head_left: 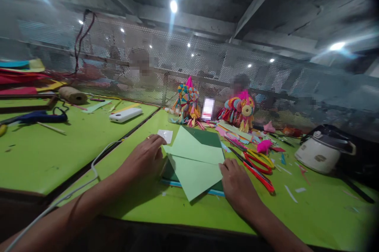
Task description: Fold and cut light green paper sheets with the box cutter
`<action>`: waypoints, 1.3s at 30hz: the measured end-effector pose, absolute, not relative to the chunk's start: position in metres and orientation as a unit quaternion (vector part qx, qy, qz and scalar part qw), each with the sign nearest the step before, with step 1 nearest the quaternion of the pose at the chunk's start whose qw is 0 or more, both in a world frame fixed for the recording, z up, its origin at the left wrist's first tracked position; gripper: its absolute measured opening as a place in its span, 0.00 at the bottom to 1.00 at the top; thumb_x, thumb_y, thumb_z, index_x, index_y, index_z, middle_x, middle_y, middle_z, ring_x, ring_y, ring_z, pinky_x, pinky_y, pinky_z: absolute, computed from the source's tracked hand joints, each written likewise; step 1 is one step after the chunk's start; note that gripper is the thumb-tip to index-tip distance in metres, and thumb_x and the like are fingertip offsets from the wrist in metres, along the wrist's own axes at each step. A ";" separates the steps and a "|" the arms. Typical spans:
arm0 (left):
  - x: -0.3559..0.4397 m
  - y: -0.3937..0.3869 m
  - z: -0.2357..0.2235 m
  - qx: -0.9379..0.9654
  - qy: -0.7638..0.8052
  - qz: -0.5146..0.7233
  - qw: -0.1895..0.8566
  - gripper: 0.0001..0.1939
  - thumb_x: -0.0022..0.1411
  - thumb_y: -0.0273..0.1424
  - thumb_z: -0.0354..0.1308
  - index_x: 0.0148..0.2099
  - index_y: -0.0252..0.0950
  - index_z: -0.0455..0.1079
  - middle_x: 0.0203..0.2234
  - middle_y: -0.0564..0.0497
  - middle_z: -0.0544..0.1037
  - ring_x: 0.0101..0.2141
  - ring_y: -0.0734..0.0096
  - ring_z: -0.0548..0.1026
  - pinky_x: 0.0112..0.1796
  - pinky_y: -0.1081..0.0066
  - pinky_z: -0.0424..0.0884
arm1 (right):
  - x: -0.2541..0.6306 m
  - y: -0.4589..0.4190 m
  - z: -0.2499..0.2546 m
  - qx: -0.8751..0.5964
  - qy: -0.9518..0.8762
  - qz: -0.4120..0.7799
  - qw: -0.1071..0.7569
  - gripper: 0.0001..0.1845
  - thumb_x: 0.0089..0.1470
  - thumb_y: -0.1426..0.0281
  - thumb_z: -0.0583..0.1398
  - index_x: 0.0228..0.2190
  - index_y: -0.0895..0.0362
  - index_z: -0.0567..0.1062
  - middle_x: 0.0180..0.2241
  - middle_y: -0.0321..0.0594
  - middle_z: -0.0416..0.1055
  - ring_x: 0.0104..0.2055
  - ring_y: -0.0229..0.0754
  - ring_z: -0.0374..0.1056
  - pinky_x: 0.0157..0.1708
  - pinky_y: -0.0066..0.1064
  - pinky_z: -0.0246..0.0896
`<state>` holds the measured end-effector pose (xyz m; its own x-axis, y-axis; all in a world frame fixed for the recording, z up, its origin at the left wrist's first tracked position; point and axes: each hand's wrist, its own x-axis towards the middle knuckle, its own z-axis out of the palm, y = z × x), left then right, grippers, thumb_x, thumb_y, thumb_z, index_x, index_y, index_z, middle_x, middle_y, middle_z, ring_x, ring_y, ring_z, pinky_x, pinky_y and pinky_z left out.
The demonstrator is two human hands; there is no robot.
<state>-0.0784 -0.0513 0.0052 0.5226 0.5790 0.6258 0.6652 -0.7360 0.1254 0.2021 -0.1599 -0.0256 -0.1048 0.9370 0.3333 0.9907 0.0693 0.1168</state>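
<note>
A light green sheet of paper (194,175) lies cornerwise before me, with a crease or folded edge running across its middle. Beneath it is a dark green mat or board (207,137), with a blue strip along the near side. The fingers of my left hand (149,153) are closed on the sheet's left corner. At the opposite corner, my right hand (238,183) pinches the paper between thumb and fingers. Red-handled scissors (257,173) lie just beyond my right hand. A small white card (166,135) sits by my left fingertips.
Colourful tasselled paper ornaments (189,102) stand at the back, by a wire mesh screen (118,58). Paper scraps and a white pot-like appliance (321,151) are at right. Leftward are a white power bank (126,115), a blue glue gun (41,116), a twine roll (72,95) and a white cable (94,165).
</note>
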 end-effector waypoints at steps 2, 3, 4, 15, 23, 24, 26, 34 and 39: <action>-0.072 -0.056 0.002 -0.885 -0.332 -0.323 0.038 0.13 0.63 0.23 0.44 0.46 0.31 0.67 0.42 0.41 0.73 0.43 0.60 0.71 0.45 0.59 0.70 | 0.202 -0.160 -0.026 -0.664 -0.726 -0.155 0.088 0.14 0.57 0.79 0.51 0.40 0.58 0.73 0.40 0.46 0.67 0.43 0.50 0.58 0.40 0.39 0.53; -0.067 -0.060 0.000 -0.899 -0.313 -0.306 0.024 0.13 0.65 0.24 0.44 0.48 0.31 0.67 0.45 0.41 0.73 0.45 0.60 0.71 0.47 0.60 0.69 | 0.202 -0.160 -0.026 -0.665 -0.725 -0.156 0.087 0.15 0.57 0.79 0.51 0.42 0.58 0.73 0.40 0.47 0.66 0.44 0.50 0.58 0.40 0.39 0.53; -0.061 -0.065 -0.002 -0.915 -0.293 -0.278 0.011 0.14 0.66 0.26 0.46 0.51 0.32 0.66 0.48 0.40 0.72 0.47 0.60 0.70 0.49 0.60 0.69 | 0.202 -0.160 -0.027 -0.666 -0.725 -0.156 0.085 0.17 0.57 0.79 0.51 0.44 0.57 0.73 0.41 0.47 0.66 0.44 0.50 0.58 0.40 0.39 0.54; -0.026 -0.097 -0.018 -0.941 -0.289 -0.166 0.057 0.20 0.66 0.41 0.49 0.54 0.34 0.63 0.50 0.37 0.68 0.52 0.48 0.65 0.53 0.49 0.63 | 0.205 -0.153 -0.029 -0.650 -0.740 -0.164 0.059 0.33 0.55 0.81 0.51 0.57 0.40 0.63 0.42 0.46 0.66 0.43 0.51 0.59 0.39 0.39 0.56; -0.025 -0.100 -0.015 -0.946 -0.285 -0.135 0.078 0.17 0.68 0.38 0.46 0.52 0.33 0.64 0.47 0.36 0.69 0.49 0.48 0.66 0.48 0.49 0.65 | 0.198 -0.151 -0.022 -0.633 -0.754 -0.172 0.033 0.36 0.51 0.82 0.53 0.58 0.42 0.62 0.45 0.49 0.67 0.45 0.54 0.60 0.36 0.37 0.59; -0.025 -0.099 -0.017 -0.946 -0.285 -0.136 0.081 0.17 0.68 0.37 0.46 0.52 0.33 0.64 0.48 0.36 0.68 0.50 0.48 0.66 0.48 0.49 0.65 | 0.198 -0.152 -0.022 -0.632 -0.755 -0.172 0.033 0.36 0.51 0.82 0.53 0.58 0.44 0.62 0.46 0.49 0.67 0.45 0.54 0.60 0.36 0.38 0.60; -0.025 -0.098 -0.019 -0.945 -0.285 -0.139 0.082 0.17 0.68 0.37 0.46 0.52 0.33 0.63 0.49 0.35 0.68 0.50 0.47 0.66 0.49 0.48 0.65 | 0.199 -0.152 -0.022 -0.635 -0.752 -0.173 0.034 0.34 0.52 0.82 0.53 0.58 0.47 0.64 0.46 0.50 0.67 0.45 0.54 0.61 0.37 0.38 0.60; -0.027 -0.099 -0.026 -0.943 -0.287 -0.159 0.062 0.18 0.68 0.34 0.44 0.55 0.32 0.63 0.52 0.34 0.67 0.54 0.45 0.62 0.54 0.44 0.60 | 0.202 -0.159 -0.029 -0.688 -0.702 -0.177 0.060 0.21 0.55 0.81 0.51 0.49 0.59 0.72 0.42 0.50 0.68 0.44 0.51 0.61 0.40 0.39 0.61; -0.028 -0.097 -0.028 -0.941 -0.293 -0.156 0.062 0.18 0.69 0.34 0.43 0.56 0.33 0.63 0.53 0.35 0.67 0.55 0.44 0.62 0.54 0.43 0.59 | 0.201 -0.164 -0.029 -0.709 -0.677 -0.174 0.090 0.21 0.55 0.81 0.50 0.48 0.61 0.73 0.41 0.51 0.69 0.44 0.51 0.62 0.39 0.38 0.61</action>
